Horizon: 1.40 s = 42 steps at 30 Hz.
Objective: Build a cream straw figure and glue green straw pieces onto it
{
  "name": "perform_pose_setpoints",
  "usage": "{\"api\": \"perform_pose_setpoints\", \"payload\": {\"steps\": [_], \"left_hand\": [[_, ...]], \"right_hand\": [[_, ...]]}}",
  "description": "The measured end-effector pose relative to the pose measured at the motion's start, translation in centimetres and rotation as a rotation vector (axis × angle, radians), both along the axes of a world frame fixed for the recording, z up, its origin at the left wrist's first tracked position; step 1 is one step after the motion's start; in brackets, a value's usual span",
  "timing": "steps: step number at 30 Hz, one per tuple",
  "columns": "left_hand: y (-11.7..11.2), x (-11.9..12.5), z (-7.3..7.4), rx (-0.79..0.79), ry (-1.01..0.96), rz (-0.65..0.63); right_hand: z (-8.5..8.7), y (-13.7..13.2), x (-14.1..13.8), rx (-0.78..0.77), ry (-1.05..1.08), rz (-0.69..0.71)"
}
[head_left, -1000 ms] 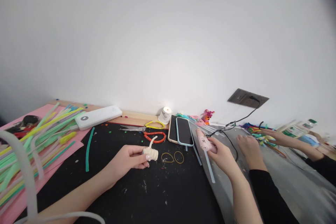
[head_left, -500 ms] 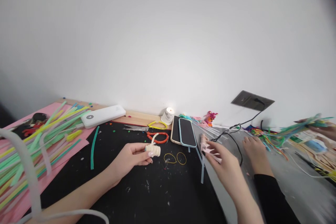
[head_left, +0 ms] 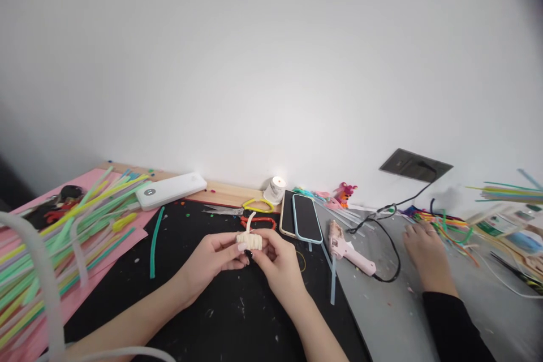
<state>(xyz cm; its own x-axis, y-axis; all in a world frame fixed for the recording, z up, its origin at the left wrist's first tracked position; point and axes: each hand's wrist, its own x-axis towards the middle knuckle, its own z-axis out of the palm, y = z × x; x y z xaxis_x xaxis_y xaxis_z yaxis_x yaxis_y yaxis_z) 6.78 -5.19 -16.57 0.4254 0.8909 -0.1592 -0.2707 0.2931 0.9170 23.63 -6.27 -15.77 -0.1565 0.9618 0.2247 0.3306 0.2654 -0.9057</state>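
Observation:
A small cream-coloured coil of pipe cleaner [head_left: 250,240] with one short end sticking up is pinched between both hands above the black mat [head_left: 203,317]. My left hand [head_left: 218,251] holds its left side with thumb and fingers. My right hand [head_left: 275,254] grips the right side, its dark-nailed thumb against the lower front. The pink hot glue gun [head_left: 350,251] lies on the grey table to the right, a pale glue stick hanging from it. Just behind the hands are red-and-yellow-handled scissors [head_left: 258,220]. A rubber band [head_left: 301,261] shows partly beside my right hand.
Two phones [head_left: 307,219] lie behind my right hand, near a small white cup [head_left: 275,189]. Many coloured pipe cleaners [head_left: 55,237] cover pink paper at left, beside a white device [head_left: 172,189]. At right rests another person's hand [head_left: 428,254]; a black cord [head_left: 396,254] runs to the wall socket.
My right hand has let go of the glue gun, leaving it on the table, and moved left to the coil. The other person's bundle of strips at far right has shifted.

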Motion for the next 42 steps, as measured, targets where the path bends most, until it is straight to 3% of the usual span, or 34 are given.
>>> {"api": "perform_pose_setpoints", "payload": {"steps": [10,20,30,42], "left_hand": [[-0.2,0.2,0.0,0.009,-0.020,-0.016],[-0.2,0.3,-0.1,0.032,-0.015,-0.002],[-0.2,0.4,0.5,0.131,0.117,0.065],[0.2,0.1,-0.2,0.302,0.191,0.019]], "right_hand": [[-1.1,-0.4,-0.3,-0.075,0.265,-0.037],[-1.3,-0.8,-1.2,-0.082,0.383,-0.036],[-1.6,-0.7,-1.2,-0.195,0.466,-0.008],[-1.6,-0.5,-1.1,-0.265,0.598,0.020]]}}
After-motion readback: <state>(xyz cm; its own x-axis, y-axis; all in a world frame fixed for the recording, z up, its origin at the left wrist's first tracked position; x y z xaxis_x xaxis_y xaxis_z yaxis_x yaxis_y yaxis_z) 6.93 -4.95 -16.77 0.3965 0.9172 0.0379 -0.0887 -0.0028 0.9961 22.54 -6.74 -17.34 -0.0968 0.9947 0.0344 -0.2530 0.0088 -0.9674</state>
